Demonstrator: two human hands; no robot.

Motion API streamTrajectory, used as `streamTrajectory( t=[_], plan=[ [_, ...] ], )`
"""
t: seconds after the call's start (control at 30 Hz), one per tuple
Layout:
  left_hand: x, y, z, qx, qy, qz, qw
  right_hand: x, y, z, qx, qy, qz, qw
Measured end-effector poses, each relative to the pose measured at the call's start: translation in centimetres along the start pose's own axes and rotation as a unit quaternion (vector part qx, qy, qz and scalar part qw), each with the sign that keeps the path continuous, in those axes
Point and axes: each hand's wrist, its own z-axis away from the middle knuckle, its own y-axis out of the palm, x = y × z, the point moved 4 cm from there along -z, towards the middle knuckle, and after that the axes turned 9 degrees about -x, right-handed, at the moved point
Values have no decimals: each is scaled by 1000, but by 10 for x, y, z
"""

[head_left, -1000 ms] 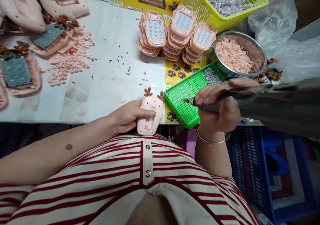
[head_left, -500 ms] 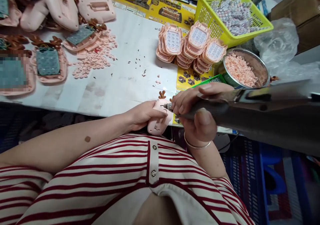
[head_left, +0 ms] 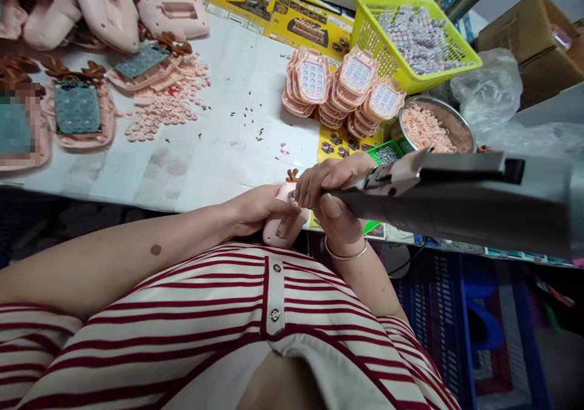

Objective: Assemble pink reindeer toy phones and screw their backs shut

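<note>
I'm seeing the pink reindeer toy phone shell (head_left: 283, 226) sitting at the table edge, centre frame, back side up. A second ago the electric screwdriver (head_left: 456, 200) was tipping over the green screw tray (head_left: 385, 153); now it's come across onto the shell, so I judge a screw is being driven. Bit tip is hidden behind the fingers. Left hand (head_left: 258, 208) is cupping the shell from the left, fingers curled on it. Right hand (head_left: 331, 194) is wrapping tight round the driver's nose, wrist bent, bangle showing. Stacked keypad fronts (head_left: 347, 87), steel bowl (head_left: 460, 133) and yellow basket (head_left: 413, 81) are sitting upper right.
</note>
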Motion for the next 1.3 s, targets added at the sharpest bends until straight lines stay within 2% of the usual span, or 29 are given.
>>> streamTrajectory(
  t=[0.17,0.27,0.33,0.4,0.5,0.57,0.67,0.77,0.9,1.03,1.17,1.23,1.3],
  plan=[
    [1,-2,2,-7,-49,-20,999,38,4,-6,-6,-40,9,999],
    [2,-8,4,-18,-61,18,998,57,-18,-14,-92,-77,93,988],
    [4,-11,6,-7,-71,47,996,58,-42,-16,-151,-87,153,973],
    [6,-12,8,9,-84,61,995,51,-64,-15,-185,-91,174,963],
    [9,-11,12,29,-104,57,992,38,-87,-9,-203,-85,163,962],
    [9,-9,15,45,-115,50,991,33,-93,-5,-202,-78,149,965],
    [9,-9,16,47,-118,43,991,29,-96,-2,-200,-67,152,966],
    [6,-14,13,19,-93,59,994,27,-99,-2,-209,-60,164,962],
    [2,-18,7,-60,-38,103,992,23,-102,-1,-206,-61,171,962],
    [-4,-13,5,-137,1,123,983,24,-100,-2,-184,-68,190,962],
    [-7,-5,4,-177,11,142,974,39,-89,-7,-176,-121,164,963],
    [-7,-3,3,-181,12,148,972,49,-77,-7,-170,-149,131,965],
    [-7,-3,2,-180,15,151,972,56,-62,-6,-167,-145,111,969]
  ],
)
